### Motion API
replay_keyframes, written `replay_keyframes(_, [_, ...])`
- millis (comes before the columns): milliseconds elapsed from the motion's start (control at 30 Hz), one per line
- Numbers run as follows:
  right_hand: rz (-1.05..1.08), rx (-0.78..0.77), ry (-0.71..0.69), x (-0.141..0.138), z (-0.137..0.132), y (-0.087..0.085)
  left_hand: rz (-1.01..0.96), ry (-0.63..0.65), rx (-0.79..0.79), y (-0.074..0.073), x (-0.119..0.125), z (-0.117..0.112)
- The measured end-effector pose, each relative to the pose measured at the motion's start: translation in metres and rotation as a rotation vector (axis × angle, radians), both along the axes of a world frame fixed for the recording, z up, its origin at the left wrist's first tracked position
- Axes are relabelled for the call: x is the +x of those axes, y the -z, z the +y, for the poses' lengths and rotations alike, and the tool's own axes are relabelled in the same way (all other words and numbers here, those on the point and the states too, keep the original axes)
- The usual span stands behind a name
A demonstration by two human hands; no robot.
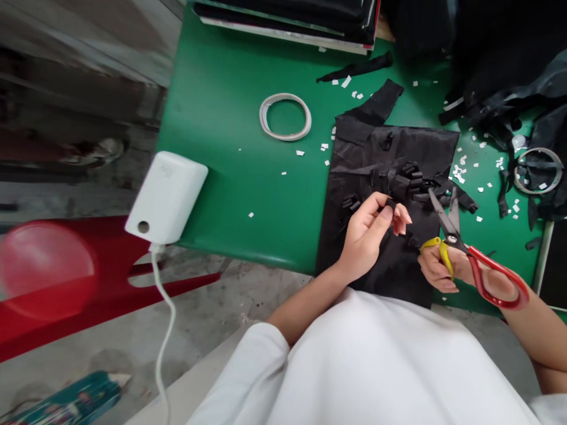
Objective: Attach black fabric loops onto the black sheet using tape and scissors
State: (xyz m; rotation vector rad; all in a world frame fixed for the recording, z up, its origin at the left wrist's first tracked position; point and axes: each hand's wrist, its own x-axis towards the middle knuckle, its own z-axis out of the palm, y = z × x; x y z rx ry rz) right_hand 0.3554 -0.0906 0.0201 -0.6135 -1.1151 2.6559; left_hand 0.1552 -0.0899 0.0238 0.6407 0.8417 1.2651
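My left hand (367, 231) pinches a small black fabric piece (390, 203) between thumb and forefinger. In my right hand (443, 268) is a pair of scissors (452, 239) with red and yellow handles, its blades parted and pointing away from me. Both hands are over a black fabric sheet (398, 144) that hangs past the table's near edge. Short rolled black strips (410, 177) lie on the sheet just beyond my left hand. A longer black strip (376, 106) sticks out from the sheet's far left corner.
The green table (230, 195) carries a tape roll (285, 117), scattered white scraps (460, 171) and another tape ring (538, 170) at right. Dark fabric (509, 77) is heaped at the far right. A white power bank (166, 198) with a cable overhangs the left edge, near a red chair (48, 271).
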Motion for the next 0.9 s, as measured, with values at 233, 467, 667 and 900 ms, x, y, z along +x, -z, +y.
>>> replay_keyframes(233, [0.089, -0.247, -0.058, -0.001, 0.005, -0.009, 0.023, 0.034, 0.056, 0.002, 0.000, -0.002])
replay_keyframes(467, [0.092, -0.218, -0.102, -0.002, 0.004, -0.015, 0.066, 0.102, 0.071, 0.004, -0.002, -0.005])
replay_keyframes(667, [0.089, -0.244, -0.072, 0.000, 0.008, -0.017, 0.140, 0.239, 0.062, -0.007, -0.004, -0.004])
replay_keyframes(900, [0.162, -0.245, -0.066, 0.002, 0.009, -0.015, 0.118, 0.286, 0.007, -0.008, -0.004, -0.002])
